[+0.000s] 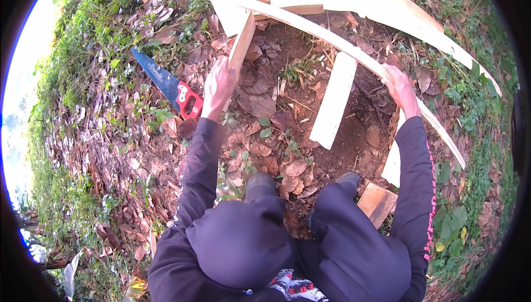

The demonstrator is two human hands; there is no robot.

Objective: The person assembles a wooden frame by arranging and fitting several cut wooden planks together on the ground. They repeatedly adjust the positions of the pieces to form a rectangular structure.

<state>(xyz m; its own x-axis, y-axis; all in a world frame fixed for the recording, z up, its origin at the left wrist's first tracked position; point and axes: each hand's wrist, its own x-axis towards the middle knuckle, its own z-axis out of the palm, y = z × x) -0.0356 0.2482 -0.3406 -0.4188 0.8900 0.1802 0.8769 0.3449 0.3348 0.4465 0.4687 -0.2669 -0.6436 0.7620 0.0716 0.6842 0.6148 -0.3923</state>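
My left hand [218, 85] grips the near end of a short pale wooden slat [241, 41] that runs away from me toward a long thin strip. My right hand [399, 88] is closed on that long thin pale strip [332, 38], which curves across the ground in front of me. A third flat board [333, 100] lies on bare soil between my hands. My knees in dark trousers and two dark shoes are below the hands.
A handsaw [167, 85] with a blue blade and red handle lies on dry leaves just left of my left hand. More pale boards [387, 4] lie at the far right. A small brown wood block [377, 203] sits by my right knee. Grass surrounds the leaf-covered ground.
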